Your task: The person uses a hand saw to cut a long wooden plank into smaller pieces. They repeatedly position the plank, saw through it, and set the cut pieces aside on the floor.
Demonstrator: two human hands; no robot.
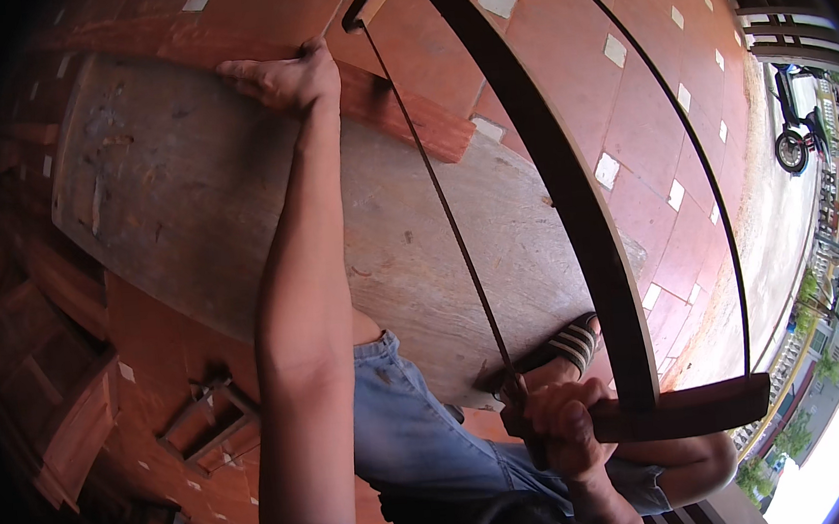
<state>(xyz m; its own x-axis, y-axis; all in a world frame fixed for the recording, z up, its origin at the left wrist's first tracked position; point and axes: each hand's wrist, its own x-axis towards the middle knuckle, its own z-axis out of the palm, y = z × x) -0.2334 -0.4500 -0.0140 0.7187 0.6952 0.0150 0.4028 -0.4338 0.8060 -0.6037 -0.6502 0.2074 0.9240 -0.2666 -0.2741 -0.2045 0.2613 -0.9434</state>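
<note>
My right hand is wrapped round the lower end of a wooden frame saw, where the blade meets the crosspiece. Its thin blade runs up and away, crossing a reddish wooden plank a little left of the plank's right end. Whether the teeth touch the wood cannot be made out. With the arm stretched forward, my left hand presses on that plank, fingers extended to the left. Under the plank lies a worn grey-brown board, and my sandalled foot is at its near right edge.
Reddish wooden furniture parts stand at the left, near a small dark wooden frame on the tiled floor. Slatted wood is at the upper right. Beyond, a motorbike is parked by the road.
</note>
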